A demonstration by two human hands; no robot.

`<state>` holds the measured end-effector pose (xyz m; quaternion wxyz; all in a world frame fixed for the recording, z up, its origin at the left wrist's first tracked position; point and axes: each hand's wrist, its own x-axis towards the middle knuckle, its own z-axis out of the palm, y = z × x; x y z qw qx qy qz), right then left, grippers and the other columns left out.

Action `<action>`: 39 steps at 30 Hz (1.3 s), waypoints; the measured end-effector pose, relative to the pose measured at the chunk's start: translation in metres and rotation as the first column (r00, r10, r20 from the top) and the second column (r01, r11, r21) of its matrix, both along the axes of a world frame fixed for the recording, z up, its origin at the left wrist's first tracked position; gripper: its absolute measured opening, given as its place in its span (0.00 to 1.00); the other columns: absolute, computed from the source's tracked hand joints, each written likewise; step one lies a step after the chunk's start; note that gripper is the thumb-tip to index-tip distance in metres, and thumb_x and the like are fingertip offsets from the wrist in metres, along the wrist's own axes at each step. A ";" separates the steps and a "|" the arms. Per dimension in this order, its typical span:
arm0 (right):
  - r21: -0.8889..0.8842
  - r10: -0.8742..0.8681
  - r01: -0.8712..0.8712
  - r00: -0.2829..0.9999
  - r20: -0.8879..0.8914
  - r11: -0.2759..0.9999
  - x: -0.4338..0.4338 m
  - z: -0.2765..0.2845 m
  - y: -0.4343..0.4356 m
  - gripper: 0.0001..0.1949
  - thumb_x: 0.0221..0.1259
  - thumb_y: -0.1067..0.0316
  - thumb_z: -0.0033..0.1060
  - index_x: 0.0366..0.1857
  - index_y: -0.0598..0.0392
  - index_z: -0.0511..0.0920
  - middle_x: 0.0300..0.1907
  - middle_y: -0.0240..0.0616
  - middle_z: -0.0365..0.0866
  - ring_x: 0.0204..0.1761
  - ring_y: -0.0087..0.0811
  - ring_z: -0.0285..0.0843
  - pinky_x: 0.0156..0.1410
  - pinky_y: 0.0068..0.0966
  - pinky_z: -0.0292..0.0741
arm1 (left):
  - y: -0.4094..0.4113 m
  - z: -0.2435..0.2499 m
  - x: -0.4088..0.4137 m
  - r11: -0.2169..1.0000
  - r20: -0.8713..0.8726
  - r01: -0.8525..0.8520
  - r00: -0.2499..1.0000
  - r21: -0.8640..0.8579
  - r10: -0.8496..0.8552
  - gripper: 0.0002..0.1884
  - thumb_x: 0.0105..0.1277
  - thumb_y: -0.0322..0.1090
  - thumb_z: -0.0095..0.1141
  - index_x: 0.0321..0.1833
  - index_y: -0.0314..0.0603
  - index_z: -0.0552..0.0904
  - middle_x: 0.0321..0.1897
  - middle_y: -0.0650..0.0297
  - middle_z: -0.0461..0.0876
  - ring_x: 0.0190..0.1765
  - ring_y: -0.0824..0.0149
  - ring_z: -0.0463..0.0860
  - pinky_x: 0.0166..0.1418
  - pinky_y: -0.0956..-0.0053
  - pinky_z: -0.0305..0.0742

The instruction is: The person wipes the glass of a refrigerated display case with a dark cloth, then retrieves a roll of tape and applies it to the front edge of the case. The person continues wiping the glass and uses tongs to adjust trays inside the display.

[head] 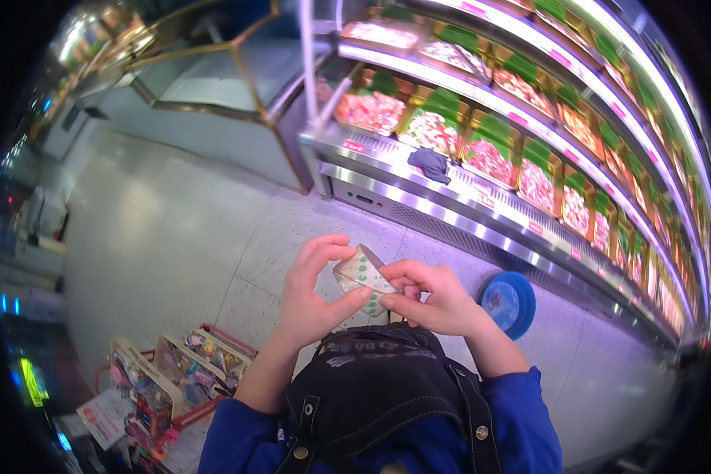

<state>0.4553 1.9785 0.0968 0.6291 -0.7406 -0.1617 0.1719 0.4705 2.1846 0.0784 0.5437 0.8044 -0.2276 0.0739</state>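
Note:
Between my two hands, over the black apron (379, 391), is a small pale packet (358, 272) with green printed marks and a folded edge. My left hand (317, 281) grips its left side, with fingertips at the top corner and the thumb across the lower middle. On the right side, my right hand (429, 296) pinches the packet's edge between thumb and fingers. The packet is tilted, and what is inside it is hidden. Below it, part of the floor shows past the hands.
A lit refrigerated display case (403, 192) holds metal trays of cut meat (372, 111) with green dividers. A dark cloth (429, 165) lies on its front ledge. A blue basin (521, 305) stands on the floor at right. At lower left is a red rack of small packaged goods (186, 370).

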 end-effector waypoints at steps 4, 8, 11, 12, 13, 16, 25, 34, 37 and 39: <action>-0.045 -0.031 0.037 0.992 0.120 0.998 -0.021 0.005 -0.024 0.14 0.52 0.73 0.61 0.44 0.55 0.76 0.23 0.30 0.77 0.18 0.15 0.64 0.24 0.16 0.64 | -0.018 0.017 -0.002 0.990 -0.008 0.128 0.992 0.057 -0.128 0.18 0.46 0.31 0.67 0.42 0.39 0.79 0.42 0.58 0.77 0.46 0.62 0.78 0.49 0.70 0.72; -0.079 -0.071 0.087 0.979 0.189 0.993 -0.038 0.009 -0.038 0.14 0.49 0.74 0.64 0.42 0.56 0.77 0.21 0.30 0.76 0.18 0.17 0.64 0.24 0.17 0.63 | -0.030 0.028 -0.005 0.972 -0.036 0.225 0.974 0.064 -0.223 0.13 0.47 0.29 0.66 0.37 0.37 0.80 0.35 0.60 0.79 0.40 0.65 0.79 0.45 0.74 0.73; -0.090 -0.085 0.104 0.977 0.194 0.991 -0.044 0.013 -0.041 0.14 0.48 0.74 0.65 0.42 0.57 0.78 0.20 0.30 0.75 0.18 0.17 0.64 0.24 0.17 0.63 | -0.031 0.034 -0.008 0.968 -0.074 0.242 0.969 0.071 -0.236 0.10 0.49 0.27 0.65 0.34 0.36 0.80 0.33 0.61 0.79 0.37 0.65 0.80 0.42 0.75 0.73; -0.099 -0.088 0.109 0.977 0.192 0.989 -0.046 0.013 -0.042 0.14 0.49 0.74 0.65 0.42 0.57 0.78 0.20 0.30 0.75 0.18 0.18 0.64 0.24 0.17 0.63 | -0.031 0.037 -0.008 0.963 -0.067 0.249 0.968 0.104 -0.244 0.09 0.49 0.26 0.64 0.33 0.36 0.80 0.33 0.60 0.79 0.38 0.66 0.80 0.42 0.74 0.73; -0.097 -0.097 0.117 0.976 0.195 0.988 -0.047 0.012 -0.042 0.14 0.49 0.74 0.65 0.42 0.57 0.78 0.20 0.30 0.75 0.18 0.18 0.64 0.24 0.17 0.63 | -0.030 0.039 -0.010 0.957 -0.059 0.256 0.966 0.136 -0.250 0.08 0.49 0.25 0.64 0.33 0.36 0.80 0.33 0.60 0.79 0.38 0.66 0.79 0.43 0.74 0.73; -0.085 -0.101 0.118 0.978 0.185 0.989 -0.048 0.010 -0.040 0.14 0.49 0.74 0.64 0.42 0.57 0.78 0.21 0.31 0.76 0.18 0.18 0.64 0.24 0.17 0.63 | -0.029 0.043 -0.015 0.947 -0.044 0.254 0.967 0.194 -0.250 0.05 0.51 0.23 0.61 0.30 0.35 0.78 0.33 0.60 0.79 0.37 0.67 0.78 0.42 0.75 0.72; 0.088 -0.063 0.053 0.992 0.109 0.995 -0.051 0.002 -0.038 0.14 0.51 0.73 0.63 0.43 0.57 0.76 0.25 0.31 0.81 0.19 0.14 0.60 0.26 0.14 0.62 | -0.020 0.019 -0.015 0.799 -0.511 0.046 0.746 -0.600 -0.427 0.01 0.59 0.24 0.52 0.31 0.35 0.75 0.35 0.59 0.79 0.34 0.73 0.74 0.40 0.77 0.71; 0.129 -0.004 0.003 1.000 0.007 0.992 -0.050 0.005 -0.038 0.12 0.52 0.73 0.63 0.42 0.59 0.77 0.24 0.30 0.79 0.20 0.13 0.65 0.26 0.13 0.62 | -0.014 0.019 -0.018 0.749 -0.562 -0.035 0.685 -0.662 -0.464 0.03 0.60 0.28 0.54 0.31 0.36 0.76 0.35 0.56 0.80 0.33 0.72 0.75 0.41 0.76 0.71; 0.014 0.010 -0.013 0.988 0.156 1.000 -0.036 0.007 -0.047 0.11 0.51 0.71 0.64 0.39 0.60 0.79 0.25 0.30 0.78 0.20 0.14 0.68 0.26 0.13 0.64 | -0.012 0.021 -0.019 0.777 -0.557 0.030 0.681 -0.628 -0.476 0.04 0.60 0.29 0.55 0.31 0.36 0.76 0.35 0.55 0.79 0.33 0.71 0.76 0.40 0.75 0.72; 0.039 -0.102 0.096 0.974 0.204 0.995 -0.023 0.012 -0.044 0.11 0.51 0.67 0.64 0.40 0.54 0.79 0.26 0.28 0.77 0.19 0.14 0.61 0.25 0.15 0.61 | -0.012 0.022 -0.018 0.779 -0.562 0.069 0.653 -0.623 -0.508 0.04 0.59 0.29 0.55 0.31 0.35 0.76 0.34 0.55 0.79 0.33 0.70 0.76 0.39 0.75 0.72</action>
